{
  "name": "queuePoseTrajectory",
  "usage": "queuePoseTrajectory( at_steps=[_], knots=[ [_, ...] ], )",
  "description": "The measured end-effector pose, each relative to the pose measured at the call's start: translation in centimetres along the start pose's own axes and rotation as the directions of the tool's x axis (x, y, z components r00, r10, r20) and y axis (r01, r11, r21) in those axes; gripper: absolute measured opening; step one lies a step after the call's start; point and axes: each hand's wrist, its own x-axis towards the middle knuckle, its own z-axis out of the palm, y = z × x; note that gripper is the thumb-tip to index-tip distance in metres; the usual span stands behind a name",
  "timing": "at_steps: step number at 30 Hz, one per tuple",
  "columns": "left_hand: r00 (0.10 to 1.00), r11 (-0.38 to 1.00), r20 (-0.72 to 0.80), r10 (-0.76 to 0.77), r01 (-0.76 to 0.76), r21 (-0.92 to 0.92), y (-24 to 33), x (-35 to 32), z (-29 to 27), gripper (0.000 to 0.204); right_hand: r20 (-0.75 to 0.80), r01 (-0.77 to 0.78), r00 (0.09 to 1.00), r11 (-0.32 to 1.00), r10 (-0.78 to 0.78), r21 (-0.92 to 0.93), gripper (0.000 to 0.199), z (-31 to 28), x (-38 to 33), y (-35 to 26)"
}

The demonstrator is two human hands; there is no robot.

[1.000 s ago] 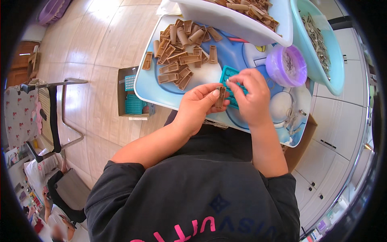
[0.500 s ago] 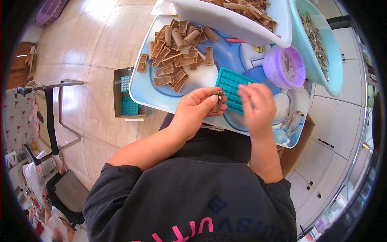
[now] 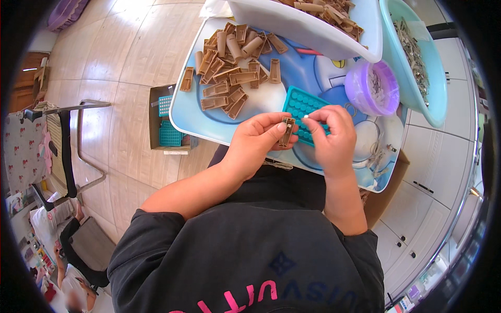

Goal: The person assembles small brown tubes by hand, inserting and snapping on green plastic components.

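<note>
Over the tray (image 3: 198, 117) edge, your left hand (image 3: 255, 143) pinches a tan clip (image 3: 286, 131) upright; right hand (image 3: 331, 135) pinches a small white piece (image 3: 306, 117) just beside its top. Keep the clip steady, feed the piece in straight. Teal grid (image 3: 301, 112) lies underneath, clip pile (image 3: 235, 68) beyond.

My right hand (image 3: 331, 138) covers near end of teal perforated tray (image 3: 300, 110); tiny pale piece at its fingertips too small for me to identify; brown clip (image 3: 286, 131) partly hidden by left hand (image 3: 255, 143) fingers; white tub (image 3: 308, 21) and teal basin (image 3: 417, 62) cut off at top edge; purple bowl (image 3: 371, 87) contents too small to tell; low table (image 3: 334, 73) near edge hidden behind my forearms.
</note>
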Motion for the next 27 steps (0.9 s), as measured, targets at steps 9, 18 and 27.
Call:
queuePoseTrajectory(
  at_steps=[9,18,27],
  knots=[
    [0.999,0.999,0.019,0.037,-0.037,-0.005,-0.5,0.1,-0.2,0.028,0.035,0.257,0.966,0.966,-0.256,-0.016,0.015,0.9,-0.3,-1.0],
    [1.000,1.000,0.002,0.008,-0.008,0.004,-0.1,0.0,0.1,0.028,0.018,0.261,0.965,0.965,-0.260,-0.019,0.015,0.3,-0.7,0.0],
    [1.000,0.999,-0.023,-0.006,0.007,0.035,0.0,0.1,0.2,0.029,-0.117,-0.095,0.991,0.954,0.064,-0.283,0.011,-2.3,-0.5,3.3]
  ],
)
